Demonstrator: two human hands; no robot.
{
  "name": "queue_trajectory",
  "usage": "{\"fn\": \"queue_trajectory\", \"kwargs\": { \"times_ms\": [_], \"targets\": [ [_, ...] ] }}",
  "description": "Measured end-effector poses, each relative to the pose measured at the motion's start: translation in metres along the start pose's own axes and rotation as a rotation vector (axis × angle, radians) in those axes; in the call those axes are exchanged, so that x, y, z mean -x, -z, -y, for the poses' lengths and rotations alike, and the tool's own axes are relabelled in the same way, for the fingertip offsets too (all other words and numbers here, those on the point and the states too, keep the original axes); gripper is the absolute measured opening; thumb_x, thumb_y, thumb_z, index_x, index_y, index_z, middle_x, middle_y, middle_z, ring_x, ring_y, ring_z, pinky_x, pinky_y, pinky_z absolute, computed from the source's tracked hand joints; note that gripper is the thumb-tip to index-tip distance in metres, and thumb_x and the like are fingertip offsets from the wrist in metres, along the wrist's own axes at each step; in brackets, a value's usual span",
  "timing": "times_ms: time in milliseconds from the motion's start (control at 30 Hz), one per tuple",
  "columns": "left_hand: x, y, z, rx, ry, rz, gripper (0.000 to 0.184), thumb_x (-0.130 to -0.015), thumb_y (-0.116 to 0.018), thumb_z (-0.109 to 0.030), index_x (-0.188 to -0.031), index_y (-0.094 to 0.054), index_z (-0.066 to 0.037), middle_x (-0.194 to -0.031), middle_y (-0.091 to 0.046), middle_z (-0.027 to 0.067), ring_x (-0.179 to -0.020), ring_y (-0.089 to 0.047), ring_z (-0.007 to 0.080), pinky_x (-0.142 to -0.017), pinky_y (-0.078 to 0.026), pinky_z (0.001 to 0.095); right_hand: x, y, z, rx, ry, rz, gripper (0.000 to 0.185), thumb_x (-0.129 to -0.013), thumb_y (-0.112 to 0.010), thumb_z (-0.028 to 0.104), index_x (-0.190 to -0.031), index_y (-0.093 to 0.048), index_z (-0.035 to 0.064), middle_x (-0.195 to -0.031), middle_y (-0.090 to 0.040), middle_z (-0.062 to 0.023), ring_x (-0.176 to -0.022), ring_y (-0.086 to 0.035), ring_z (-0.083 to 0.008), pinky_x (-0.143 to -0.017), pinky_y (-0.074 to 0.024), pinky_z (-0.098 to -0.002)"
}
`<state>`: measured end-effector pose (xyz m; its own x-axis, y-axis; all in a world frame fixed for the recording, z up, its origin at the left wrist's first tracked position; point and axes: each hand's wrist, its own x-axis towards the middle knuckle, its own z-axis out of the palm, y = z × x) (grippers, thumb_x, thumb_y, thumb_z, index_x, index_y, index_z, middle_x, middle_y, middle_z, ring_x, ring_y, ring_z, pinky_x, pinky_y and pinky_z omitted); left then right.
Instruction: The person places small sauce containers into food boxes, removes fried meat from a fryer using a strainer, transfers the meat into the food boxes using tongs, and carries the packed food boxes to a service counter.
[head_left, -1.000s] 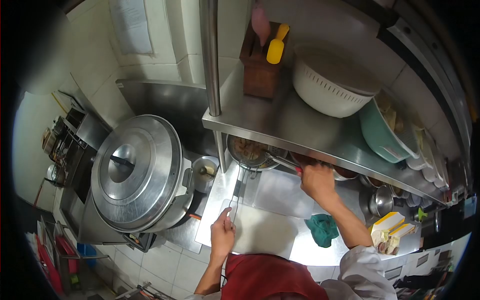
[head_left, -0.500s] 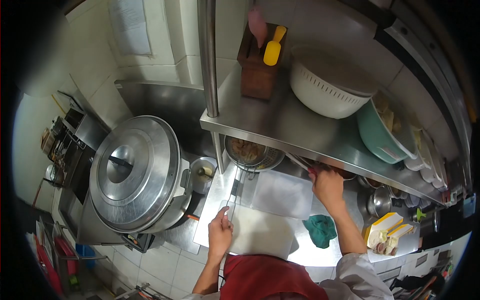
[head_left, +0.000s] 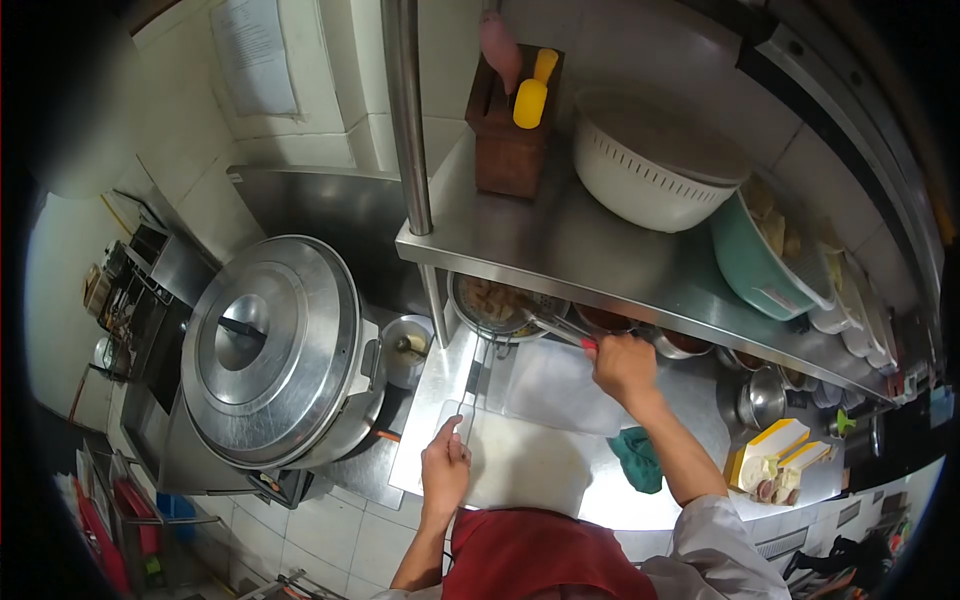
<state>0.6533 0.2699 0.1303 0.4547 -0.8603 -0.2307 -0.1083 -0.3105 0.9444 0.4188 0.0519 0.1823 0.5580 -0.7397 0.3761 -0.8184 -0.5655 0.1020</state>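
My left hand (head_left: 445, 468) is closed round the end of a thin metal handle. That handle runs up to a round strainer (head_left: 457, 305) under the shelf, with brownish food pieces (head_left: 492, 298) in it. Metal tongs (head_left: 556, 325) with a red part at the grip are in my right hand (head_left: 625, 372), which is closed on them. Their tips reach toward the food; whether they touch it I cannot tell. Below my hands lie a whitish cutting board (head_left: 525, 465) and a translucent plastic sheet or lid (head_left: 560, 390). A green cloth (head_left: 640, 460) sits beside my right forearm.
A steel shelf (head_left: 520, 255) overhangs the counter, bearing a white basket (head_left: 650, 185), a green tub (head_left: 765, 270) and a wooden block (head_left: 508, 165). Left stands a large lidded pot (head_left: 270, 370). Metal bowls (head_left: 762, 397) and a yellow open box (head_left: 765, 450) are at right.
My right hand has moved left with the tongs, bringing their tips over the strainer. My left hand stays nearly in place on the handle. The view has shifted slightly.
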Motion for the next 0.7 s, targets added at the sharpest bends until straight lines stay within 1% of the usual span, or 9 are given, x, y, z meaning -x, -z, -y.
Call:
{"fn": "queue_trajectory", "kwargs": {
  "times_ms": [67,167,267,367,467,567,667,700],
  "targets": [
    [0.000,0.002,0.002,0.014,-0.001,0.007,0.033,-0.107,-0.042,-0.009,-0.132,-0.059,0.003,-0.061,-0.049,0.0033,-0.056,-0.049,0.0117,-0.056,-0.043,0.0294,-0.004,0.017,-0.002,-0.044,-0.119,0.107,0.025,-0.083,-0.074,0.029,-0.084,-0.070,0.0050,-0.072,-0.067,-0.0151,-0.066,-0.066,-0.0339,-0.059,-0.0520,-0.0466],
    [-0.002,0.000,0.007,0.047,-0.049,-0.004,0.034,-0.109,-0.040,-0.011,-0.134,-0.057,0.004,-0.060,-0.044,-0.0017,-0.051,-0.041,0.0065,-0.048,-0.036,0.0254,-0.013,0.034,-0.004,-0.088,-0.188,0.107,0.028,-0.083,-0.075,0.032,-0.092,-0.072,0.0053,-0.078,-0.068,-0.0159,-0.072,-0.067,-0.0352,-0.065,-0.0524,-0.0477],
    [-0.002,0.001,0.008,0.083,-0.038,0.001,0.035,-0.109,-0.040,-0.013,-0.135,-0.057,0.004,-0.061,-0.045,-0.0017,-0.051,-0.041,0.0062,-0.047,-0.036,0.0249,-0.025,0.010,-0.008,0.012,-0.035,-0.145,0.027,-0.084,-0.075,0.031,-0.090,-0.071,0.0054,-0.082,-0.068,-0.0160,-0.075,-0.066,-0.0360,-0.067,-0.0515,-0.0491],
    [-0.001,0.004,0.000,0.099,0.047,0.002,0.033,-0.108,-0.043,-0.011,-0.131,-0.060,0.004,-0.062,-0.048,0.0018,-0.057,-0.049,0.0103,-0.055,-0.043,0.0286,-0.036,0.007,-0.003,-0.030,-0.036,-0.136,0.023,-0.083,-0.075,0.027,-0.086,-0.071,0.0050,-0.082,-0.067,-0.0155,-0.075,-0.066,-0.0360,-0.068,-0.0509,-0.0490],
    [-0.002,0.004,0.004,0.070,0.027,-0.008,0.033,-0.108,-0.043,-0.011,-0.131,-0.060,0.004,-0.061,-0.047,0.0016,-0.056,-0.048,0.0101,-0.055,-0.043,0.0285,-0.033,0.020,-0.002,0.036,-0.003,-0.125,0.020,-0.082,-0.072,0.025,-0.082,-0.071,0.0054,-0.082,-0.068,-0.0150,-0.075,-0.067,-0.0343,-0.067,-0.0509,-0.0476],
    [-0.005,0.001,0.012,0.065,-0.047,0.008,0.035,-0.110,-0.040,-0.014,-0.136,-0.056,0.004,-0.061,-0.045,-0.0021,-0.051,-0.041,0.0059,-0.047,-0.036,0.0249,-0.028,0.035,0.009,0.058,-0.062,0.099,0.017,-0.084,-0.066,0.022,-0.080,-0.071,0.0062,-0.083,-0.068,-0.0147,-0.075,-0.067,-0.0322,-0.068,-0.0506,-0.0464],
    [-0.005,-0.001,0.011,0.087,-0.035,0.013,0.035,-0.110,-0.040,-0.014,-0.136,-0.055,0.004,-0.061,-0.044,-0.0020,-0.051,-0.041,0.0058,-0.047,-0.035,0.0247,-0.027,0.034,0.016,0.101,0.011,0.138,0.017,-0.087,-0.060,0.019,-0.083,-0.072,0.0070,-0.083,-0.068,-0.0148,-0.075,-0.067,-0.0304,-0.068,-0.0514,-0.0447],
    [-0.005,-0.001,0.008,0.083,-0.009,0.010,0.035,-0.109,-0.040,-0.013,-0.135,-0.057,0.004,-0.061,-0.045,-0.0009,-0.053,-0.043,0.0072,-0.050,-0.038,0.0257,-0.028,0.033,0.018,0.110,0.023,0.141,0.016,-0.087,-0.060,0.017,-0.084,-0.071,0.0072,-0.083,-0.068,-0.0146,-0.075,-0.067,-0.0297,-0.069,-0.0518,-0.0443]
  ]
}}
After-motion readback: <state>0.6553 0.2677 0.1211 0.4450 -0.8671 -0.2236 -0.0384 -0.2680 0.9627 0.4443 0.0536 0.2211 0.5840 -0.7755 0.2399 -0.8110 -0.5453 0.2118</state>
